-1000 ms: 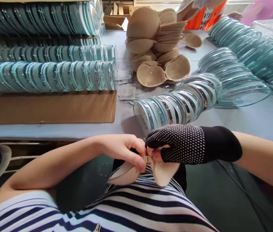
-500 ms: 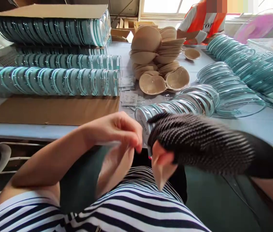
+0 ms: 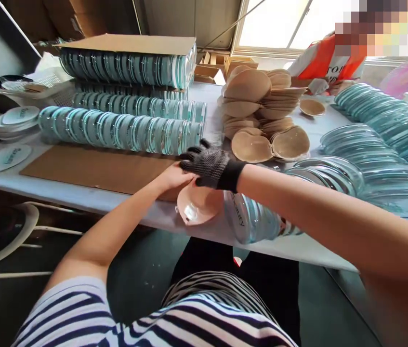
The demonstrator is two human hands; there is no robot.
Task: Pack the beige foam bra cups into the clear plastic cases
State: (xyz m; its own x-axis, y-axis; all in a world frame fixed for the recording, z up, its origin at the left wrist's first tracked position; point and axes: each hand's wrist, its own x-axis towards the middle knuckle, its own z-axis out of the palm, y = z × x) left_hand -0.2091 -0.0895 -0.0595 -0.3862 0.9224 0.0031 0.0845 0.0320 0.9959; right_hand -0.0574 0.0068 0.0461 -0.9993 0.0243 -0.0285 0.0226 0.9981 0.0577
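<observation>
My bare left hand is closed on the upper edge of a beige stick-on bra. The bra's shiny cup hangs over the front edge of the table, and its other part is hidden. My right hand, in a dark knitted glove, lies over the left fingertips with its fingers spread. Its thumb is close to the bra's top edge; I cannot tell whether it touches. Beside the bra, on the right, lies a row of clear round cases with printed lids, partly under my right forearm.
Long rows of clear cases stand behind a brown cardboard sheet. Stacked beige bras rise at the middle back. Clear lids lean in rows at right. A person in an orange vest is across the table. A chair stands left.
Both hands have moved forward and left from near my body to the table edge, bringing the bra along. My right hand has let go of its part of the bra. The view has shifted left.
</observation>
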